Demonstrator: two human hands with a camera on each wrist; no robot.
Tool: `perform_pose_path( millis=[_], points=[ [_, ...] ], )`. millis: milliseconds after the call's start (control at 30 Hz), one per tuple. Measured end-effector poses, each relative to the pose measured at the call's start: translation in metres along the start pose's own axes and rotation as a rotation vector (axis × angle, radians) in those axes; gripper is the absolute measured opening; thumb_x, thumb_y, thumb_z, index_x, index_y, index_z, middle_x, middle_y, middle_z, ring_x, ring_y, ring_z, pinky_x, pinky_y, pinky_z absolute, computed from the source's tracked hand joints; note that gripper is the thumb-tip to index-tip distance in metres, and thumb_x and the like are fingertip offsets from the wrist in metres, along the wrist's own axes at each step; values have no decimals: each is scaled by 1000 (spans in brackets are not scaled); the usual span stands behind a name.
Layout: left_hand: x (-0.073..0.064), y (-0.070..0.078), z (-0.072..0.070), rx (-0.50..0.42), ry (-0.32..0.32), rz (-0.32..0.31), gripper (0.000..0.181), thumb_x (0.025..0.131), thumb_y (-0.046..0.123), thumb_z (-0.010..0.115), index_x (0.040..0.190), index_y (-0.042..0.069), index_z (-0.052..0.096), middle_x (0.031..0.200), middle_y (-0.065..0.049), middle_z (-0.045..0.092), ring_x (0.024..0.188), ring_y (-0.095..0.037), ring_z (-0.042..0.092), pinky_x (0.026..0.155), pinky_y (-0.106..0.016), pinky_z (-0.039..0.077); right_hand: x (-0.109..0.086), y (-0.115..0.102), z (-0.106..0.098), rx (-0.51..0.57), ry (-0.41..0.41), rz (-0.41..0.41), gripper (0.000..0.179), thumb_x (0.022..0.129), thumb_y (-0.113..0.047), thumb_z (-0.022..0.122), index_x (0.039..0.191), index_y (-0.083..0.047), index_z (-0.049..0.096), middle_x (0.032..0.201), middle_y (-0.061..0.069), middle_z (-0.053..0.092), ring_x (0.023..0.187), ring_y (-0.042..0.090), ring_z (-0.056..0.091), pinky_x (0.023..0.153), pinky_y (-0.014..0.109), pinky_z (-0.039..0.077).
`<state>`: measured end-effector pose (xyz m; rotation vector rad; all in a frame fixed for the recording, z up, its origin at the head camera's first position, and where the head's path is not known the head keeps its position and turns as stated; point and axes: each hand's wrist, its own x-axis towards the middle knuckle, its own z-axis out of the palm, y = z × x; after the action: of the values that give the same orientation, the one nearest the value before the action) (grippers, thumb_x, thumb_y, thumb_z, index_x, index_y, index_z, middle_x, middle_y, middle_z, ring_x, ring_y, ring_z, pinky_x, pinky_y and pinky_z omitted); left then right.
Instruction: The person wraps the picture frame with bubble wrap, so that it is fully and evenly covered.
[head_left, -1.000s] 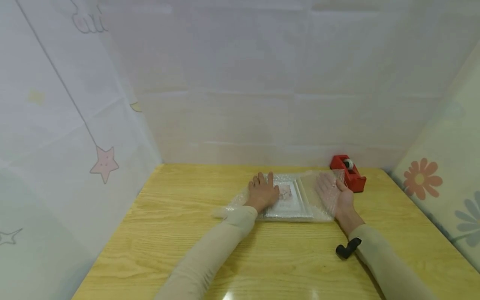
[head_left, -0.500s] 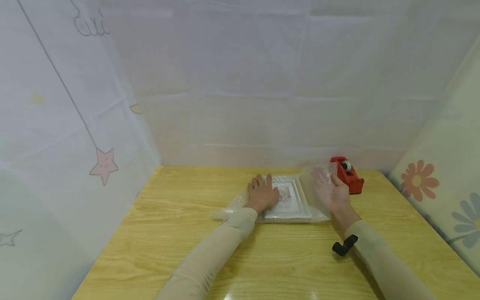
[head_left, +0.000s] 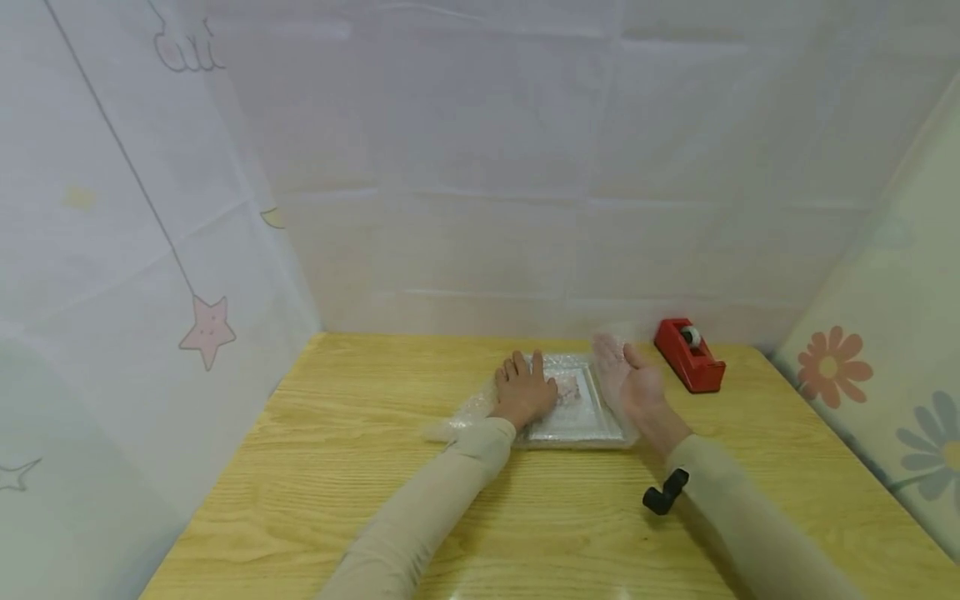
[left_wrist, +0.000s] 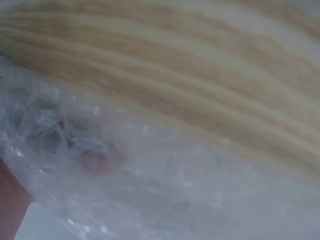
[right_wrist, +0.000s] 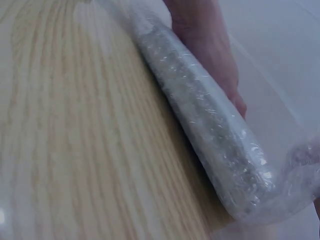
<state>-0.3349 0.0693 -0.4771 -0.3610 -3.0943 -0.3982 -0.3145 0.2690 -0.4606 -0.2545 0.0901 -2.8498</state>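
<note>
A white picture frame (head_left: 592, 410) lies flat on the table, wrapped in clear bubble wrap (head_left: 474, 412); a small pinkish print shows at its middle. My left hand (head_left: 527, 390) rests on the frame's left part with fingers spread. At the right end, my right hand (head_left: 643, 393) stands on edge, straight fingers behind a raised flap of the wrap and thumb up. In the right wrist view, the wrapped frame's near side (right_wrist: 210, 125) runs along the table, a hand above it. The left wrist view is blurred, with bubble wrap (left_wrist: 165, 185) along the bottom.
A red tape dispenser (head_left: 690, 360) with a roll of tape stands at the back right, beyond my right hand. A black device (head_left: 666, 492) sits at my right sleeve. Printed sheets (head_left: 480, 167) enclose the wooden table (head_left: 330, 500) at the back and sides.
My right hand has moved left, turning the wrap's right flap up and in toward the frame. More of the tape dispenser shows now. The left hand has stayed in place.
</note>
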Motion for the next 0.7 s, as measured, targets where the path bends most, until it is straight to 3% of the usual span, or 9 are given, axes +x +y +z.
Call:
perform_pose_path(
  millis=[100,333,400,567,633,700],
  points=[
    [2,-2,2,9,1,-1,62,97,48,27,150,21,7,151,-20,2,135,-38,5,104,-53,10,5,9,-4,-119,31,-26,53,102,-16,31,149,-15,6,153,0,13,137,14,10,107,28,12],
    [2,-2,4,24,-4,15,63,97,48,28,150,21,7,150,-21,3,135,-40,5,104,-55,10,9,23,-12,-511,138,-77,52,102,-15,34,147,-5,11,152,6,14,137,16,14,107,27,11],
    [0,-1,3,25,-8,19,62,98,47,28,150,20,8,150,-21,4,135,-40,7,104,-55,11,9,27,-13,-670,183,-57,51,102,-18,33,147,-5,13,152,4,13,137,15,11,107,28,8],
    [3,0,3,29,-30,16,62,98,47,28,150,20,8,150,-20,4,135,-39,7,104,-54,12,14,40,-15,-1184,299,44,53,102,-31,32,147,-8,19,153,-1,7,137,13,0,107,32,-2],
    [7,-1,4,13,-47,16,62,98,46,29,150,20,7,151,-20,2,135,-39,5,104,-54,11,17,45,-14,-1329,339,71,59,99,-40,35,147,-9,20,153,-1,6,137,14,-1,107,34,-2],
    [10,-4,2,-20,-73,17,62,98,45,29,150,21,6,151,-19,0,135,-38,3,104,-54,9,20,50,-14,-1390,357,93,68,96,-48,39,148,-10,16,153,-1,3,137,16,-2,107,37,0]
  ],
)
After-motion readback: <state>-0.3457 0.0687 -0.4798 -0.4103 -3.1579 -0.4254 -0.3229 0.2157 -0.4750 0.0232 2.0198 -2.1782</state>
